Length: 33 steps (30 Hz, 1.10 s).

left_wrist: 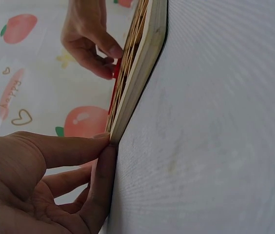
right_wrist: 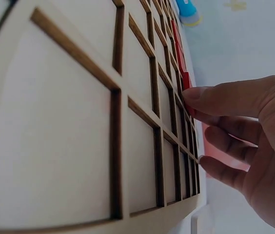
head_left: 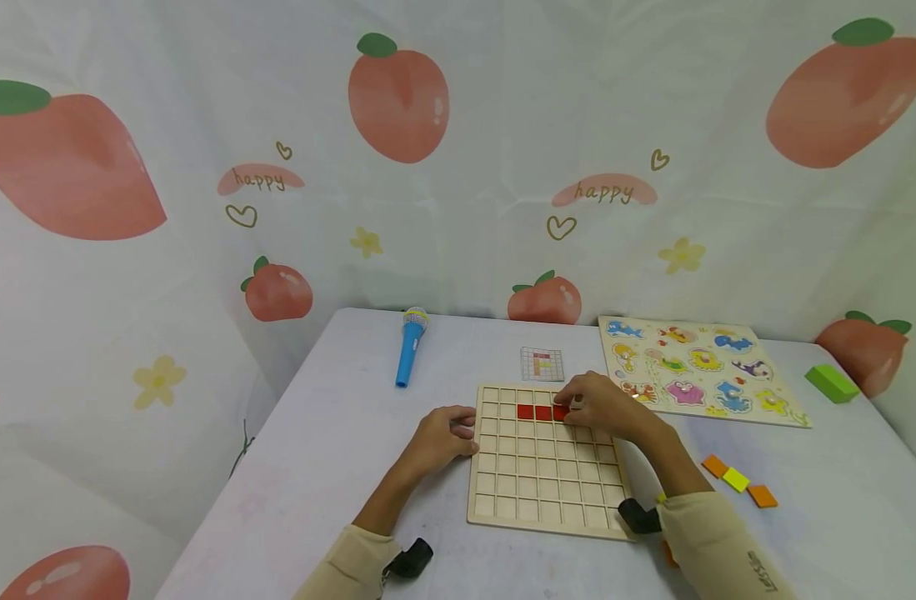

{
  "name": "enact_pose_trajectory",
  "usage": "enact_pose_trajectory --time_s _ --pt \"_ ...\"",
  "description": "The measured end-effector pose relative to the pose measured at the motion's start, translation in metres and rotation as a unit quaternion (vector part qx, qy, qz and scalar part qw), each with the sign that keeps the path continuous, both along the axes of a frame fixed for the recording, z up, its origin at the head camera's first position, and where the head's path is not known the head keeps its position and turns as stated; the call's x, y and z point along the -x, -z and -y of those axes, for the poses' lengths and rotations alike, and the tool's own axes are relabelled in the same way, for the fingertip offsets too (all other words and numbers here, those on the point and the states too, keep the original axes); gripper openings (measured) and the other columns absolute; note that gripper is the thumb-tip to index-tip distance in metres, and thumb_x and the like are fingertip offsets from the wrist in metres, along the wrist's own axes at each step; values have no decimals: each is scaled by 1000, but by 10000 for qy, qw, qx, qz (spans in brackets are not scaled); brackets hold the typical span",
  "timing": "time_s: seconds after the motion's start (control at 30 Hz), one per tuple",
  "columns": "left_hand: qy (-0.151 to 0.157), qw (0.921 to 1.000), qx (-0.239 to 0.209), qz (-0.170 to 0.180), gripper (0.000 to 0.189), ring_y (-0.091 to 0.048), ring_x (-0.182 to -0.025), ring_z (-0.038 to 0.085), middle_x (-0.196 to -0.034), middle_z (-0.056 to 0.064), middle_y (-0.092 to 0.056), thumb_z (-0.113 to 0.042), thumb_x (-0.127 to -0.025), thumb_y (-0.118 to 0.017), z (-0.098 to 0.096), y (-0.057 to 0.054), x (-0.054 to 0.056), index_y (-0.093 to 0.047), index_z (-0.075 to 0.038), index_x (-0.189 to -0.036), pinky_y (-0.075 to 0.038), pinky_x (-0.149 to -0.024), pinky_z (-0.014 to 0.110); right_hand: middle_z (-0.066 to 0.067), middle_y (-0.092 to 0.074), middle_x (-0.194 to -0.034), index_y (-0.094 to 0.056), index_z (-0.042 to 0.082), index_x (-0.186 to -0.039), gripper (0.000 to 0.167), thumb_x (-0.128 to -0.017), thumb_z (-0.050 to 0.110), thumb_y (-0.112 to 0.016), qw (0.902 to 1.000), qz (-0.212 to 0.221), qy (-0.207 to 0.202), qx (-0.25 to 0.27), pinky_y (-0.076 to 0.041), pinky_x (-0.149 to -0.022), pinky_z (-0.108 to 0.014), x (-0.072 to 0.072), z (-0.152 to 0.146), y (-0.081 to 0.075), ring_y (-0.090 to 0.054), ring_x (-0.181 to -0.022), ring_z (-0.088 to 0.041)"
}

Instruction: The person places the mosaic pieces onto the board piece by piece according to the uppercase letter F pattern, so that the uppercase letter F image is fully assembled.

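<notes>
A pale wooden grid board lies flat on the white table, divided into square cells. My left hand is at its left edge; in the left wrist view, the thumb and index finger pinch that edge. At the board's upper part my right hand pinches a red square tile between thumb and fingers. This tile, slightly raised on one side, is at the right end of a row with two other red tiles seated in cells. The fingers partly cover the held tile.
Behind the board lies a small printed grid card. A blue toy microphone is at back left, an animal puzzle board at back right, beside a green block. Orange tiles and a yellow tile lie right of the right forearm.
</notes>
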<state>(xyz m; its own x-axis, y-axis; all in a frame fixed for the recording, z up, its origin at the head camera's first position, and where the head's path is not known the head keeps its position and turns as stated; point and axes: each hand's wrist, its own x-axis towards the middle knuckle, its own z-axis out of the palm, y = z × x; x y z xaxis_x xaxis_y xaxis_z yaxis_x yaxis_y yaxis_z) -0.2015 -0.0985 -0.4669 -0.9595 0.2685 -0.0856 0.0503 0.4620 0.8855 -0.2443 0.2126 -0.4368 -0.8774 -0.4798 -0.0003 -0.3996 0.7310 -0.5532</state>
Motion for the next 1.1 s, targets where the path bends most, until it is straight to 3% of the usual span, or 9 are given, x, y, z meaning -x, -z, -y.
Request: enact_pose_trajectory --time_s 0.8,1.1 --pt "-14 10000 22 71 56 -70 -107 21 -124 12 -72 0 -86 -81 0 -3 -1 -64 5 -139 -60 -89 37 -4 -76 -112 -80 4 -115 25 -91 12 -81 9998 180 122 26 -53 -92 -45 -3 -2 1 -64 -104 -23" --pt "64 9999 -81 -57 56 -72 -108 25 -123 15 -72 3 -83 -81 2 -2 0 -65 7 -137 -60 -86 36 -2 -75 -110 -79 5 -119 31 -91 18 -80 9987 255 345 273 -52 -88 -41 -14 -15 -3 -63 -102 -22"
